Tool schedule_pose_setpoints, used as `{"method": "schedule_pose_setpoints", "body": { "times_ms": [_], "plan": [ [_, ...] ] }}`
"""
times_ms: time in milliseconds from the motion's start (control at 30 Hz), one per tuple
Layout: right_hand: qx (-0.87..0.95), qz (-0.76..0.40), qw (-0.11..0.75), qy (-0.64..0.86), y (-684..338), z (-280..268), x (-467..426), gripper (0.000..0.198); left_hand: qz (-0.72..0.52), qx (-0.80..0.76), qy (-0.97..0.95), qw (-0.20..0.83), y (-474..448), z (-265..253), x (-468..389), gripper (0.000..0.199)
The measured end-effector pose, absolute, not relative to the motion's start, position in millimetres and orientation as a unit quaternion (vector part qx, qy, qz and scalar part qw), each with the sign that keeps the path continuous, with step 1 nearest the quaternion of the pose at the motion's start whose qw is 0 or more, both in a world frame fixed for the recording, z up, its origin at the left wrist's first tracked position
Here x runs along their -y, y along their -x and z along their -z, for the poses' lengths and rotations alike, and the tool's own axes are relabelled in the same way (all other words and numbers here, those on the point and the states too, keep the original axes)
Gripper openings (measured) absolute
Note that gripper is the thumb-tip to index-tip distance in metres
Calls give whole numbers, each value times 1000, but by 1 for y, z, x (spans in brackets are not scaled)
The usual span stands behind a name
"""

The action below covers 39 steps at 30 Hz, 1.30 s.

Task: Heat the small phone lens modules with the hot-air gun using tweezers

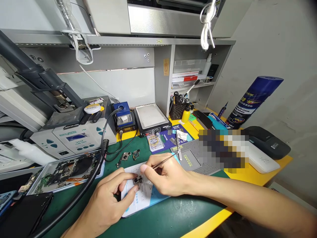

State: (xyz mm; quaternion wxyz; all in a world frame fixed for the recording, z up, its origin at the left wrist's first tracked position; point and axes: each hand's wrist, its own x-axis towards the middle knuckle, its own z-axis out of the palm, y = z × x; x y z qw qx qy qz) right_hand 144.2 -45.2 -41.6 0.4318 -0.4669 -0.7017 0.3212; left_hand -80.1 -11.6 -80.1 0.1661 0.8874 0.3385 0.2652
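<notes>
My left hand [106, 196] pinches a small dark electronic part [137, 180], which looks like a phone camera module, between thumb and fingers. The part rests on or just over a flat white and blue printed pad [157, 197]. My right hand [169, 177] grips slim dark tweezers [165, 161] like a pen. Their tips seem to point down toward the part, though my fingers hide the exact contact. Two loose small modules, one metal-framed [125, 157] and one darker [136, 154], lie on the green mat [180, 215] beyond the pad.
At left, an opened device with exposed boards [71, 172] lies in a tray, crossed by a thick black hose [81, 195]. A rework station [76, 140] stands behind it. Farther right are a heating plate [151, 116], a grey mesh mat [210, 165], a yellow bottle [185, 115] and a spray can [251, 102].
</notes>
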Motion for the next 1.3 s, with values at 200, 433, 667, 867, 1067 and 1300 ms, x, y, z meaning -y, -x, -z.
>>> {"method": "schedule_pose_setpoints", "body": {
  "times_ms": [200,433,667,867,1067,1300],
  "plan": [
    [705,-321,432,461,-144,42,45,30,-264,-339,-887,172,82,80,13,15],
    [716,-307,437,450,-144,43,44,32,-267,-338,-886,172,80,80,13,14],
    [717,-313,442,439,-145,45,46,32,-270,-335,-886,173,81,79,14,13],
    [719,-312,444,435,-144,44,45,31,-269,-335,-889,161,80,77,13,15],
    [719,-312,443,435,-144,45,44,31,-270,-334,-889,161,80,76,13,14],
    [728,-289,452,428,-144,45,45,32,-273,-332,-889,159,81,77,14,14]
  ]
}}
